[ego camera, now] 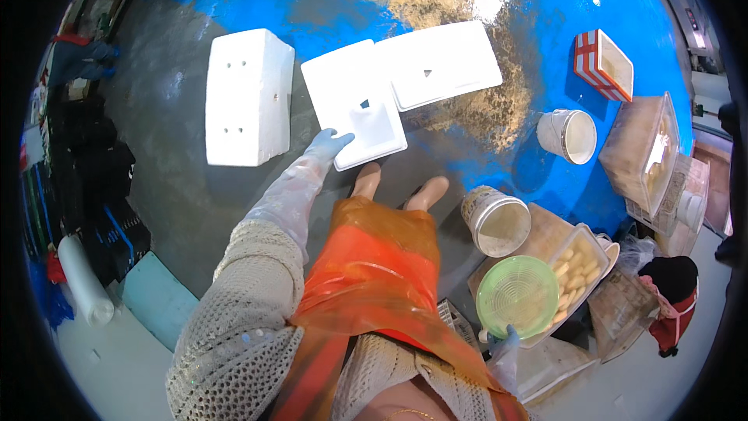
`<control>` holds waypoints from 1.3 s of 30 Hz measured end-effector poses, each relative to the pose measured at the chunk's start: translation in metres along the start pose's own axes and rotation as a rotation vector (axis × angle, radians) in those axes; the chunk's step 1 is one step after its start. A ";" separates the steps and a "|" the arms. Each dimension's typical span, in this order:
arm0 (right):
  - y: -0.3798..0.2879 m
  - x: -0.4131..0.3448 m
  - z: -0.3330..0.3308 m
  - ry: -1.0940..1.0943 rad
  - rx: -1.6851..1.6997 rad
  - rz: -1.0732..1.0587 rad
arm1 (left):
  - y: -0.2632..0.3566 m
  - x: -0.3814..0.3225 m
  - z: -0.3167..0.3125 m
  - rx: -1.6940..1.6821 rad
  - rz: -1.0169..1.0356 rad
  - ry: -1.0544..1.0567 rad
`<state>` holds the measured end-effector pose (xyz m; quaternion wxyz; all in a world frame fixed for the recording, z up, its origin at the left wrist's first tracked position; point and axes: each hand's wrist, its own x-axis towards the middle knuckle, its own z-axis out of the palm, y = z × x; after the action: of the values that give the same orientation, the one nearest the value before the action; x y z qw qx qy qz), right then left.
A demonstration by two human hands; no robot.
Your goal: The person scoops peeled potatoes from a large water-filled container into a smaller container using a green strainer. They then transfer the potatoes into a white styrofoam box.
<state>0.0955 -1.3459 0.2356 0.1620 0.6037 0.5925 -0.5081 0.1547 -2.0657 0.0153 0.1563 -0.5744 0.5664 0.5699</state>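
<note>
My left hand [328,145], in a pale blue glove with a translucent sleeve, reaches over the near left corner of a white foam lid [333,79]. Its fingers are apart; whether they touch the lid I cannot tell. Overlapping that lid is a second foam lid [447,58]; each bears a small dark mark. A white foam box [236,99] with several small holes stands to their left. My right hand [507,342], gloved alike, grips the near rim of a round green plastic colander [514,292]. Below the colander, a clear plastic bin [595,245] holds several pale, elongated pieces.
Two white buckets [499,225] [565,134] stand at the right, near a large plastic bin [631,140] and a red-and-white taped foam box [616,67]. At the left are dark crates [117,240], a white plastic roll [85,280] and a teal board [158,301]. The blue floor [561,23] looks wet.
</note>
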 end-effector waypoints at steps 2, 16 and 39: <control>0.004 0.023 0.008 -0.007 0.021 0.088 | 0.057 0.003 0.029 -0.027 -0.064 -0.025; 0.007 0.147 -0.003 0.256 0.105 0.256 | -0.028 0.400 0.247 -0.327 0.098 0.336; 0.000 0.143 0.028 0.012 0.408 0.444 | 0.340 0.096 0.295 0.552 0.509 0.148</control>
<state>0.0527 -1.2895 0.1082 0.1410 0.7414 0.3326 -0.5655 -0.2953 -1.9725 0.0051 0.1173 -0.3911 0.8329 0.3737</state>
